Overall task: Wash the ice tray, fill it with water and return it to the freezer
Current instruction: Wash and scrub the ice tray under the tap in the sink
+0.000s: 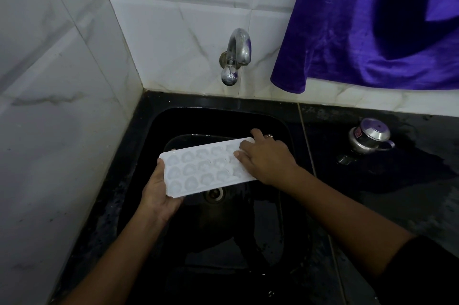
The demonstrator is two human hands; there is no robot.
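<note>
A white ice tray (203,168) with rows of round cells is held level over the black sink (159,126), above the drain (214,194). My left hand (157,193) grips its near left end, thumb on the rim and fingers underneath. My right hand (265,158) lies across the tray's right end, fingers spread over the cells and curled round the far edge. The metal tap (236,56) on the tiled wall is above the sink; no water runs from it.
A black counter (397,180), wet in patches, lies right of the sink with a small steel lidded pot (370,138) on it. A purple cloth (372,26) hangs at the top right. White tiled walls close off the left and back.
</note>
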